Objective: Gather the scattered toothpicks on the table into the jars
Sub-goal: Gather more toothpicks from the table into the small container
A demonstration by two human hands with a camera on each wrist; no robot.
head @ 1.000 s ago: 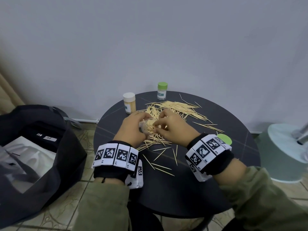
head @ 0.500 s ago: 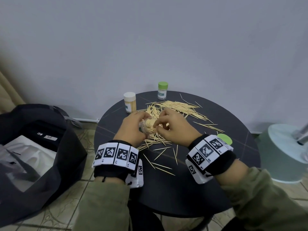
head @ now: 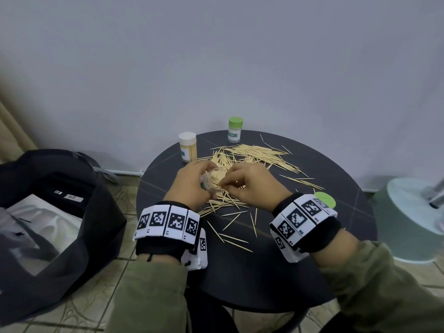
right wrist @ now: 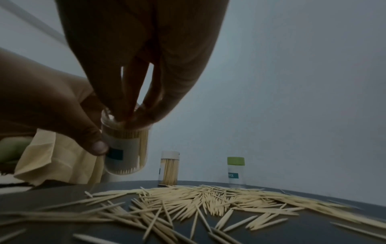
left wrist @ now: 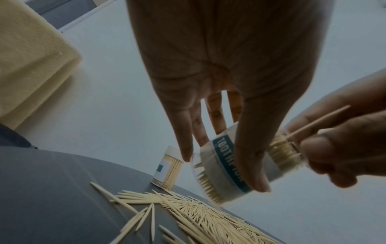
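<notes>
My left hand (head: 192,186) grips an open clear toothpick jar (head: 215,180), tilted toward the right and packed with toothpicks; the left wrist view shows its label (left wrist: 229,168). At the jar's mouth, my right hand (head: 242,183) pinches a single toothpick (left wrist: 319,123) between thumb and fingertips. Loose toothpicks (head: 254,155) lie in a heap on the dark round table (head: 264,272), with a few strays (head: 236,239) nearer me. A white-lidded jar (head: 188,147) full of toothpicks and a green-lidded jar (head: 235,129) stand at the table's back.
A loose green lid (head: 324,199) lies on the table by my right wrist. A black bag (head: 48,212) sits on the tiled floor at the left. A pale green stand base (head: 408,212) is on the floor at the right. The wall is close behind the table.
Both hands stay together at the jar over the middle of the table. The right fingers have shifted slightly at the jar's mouth.
</notes>
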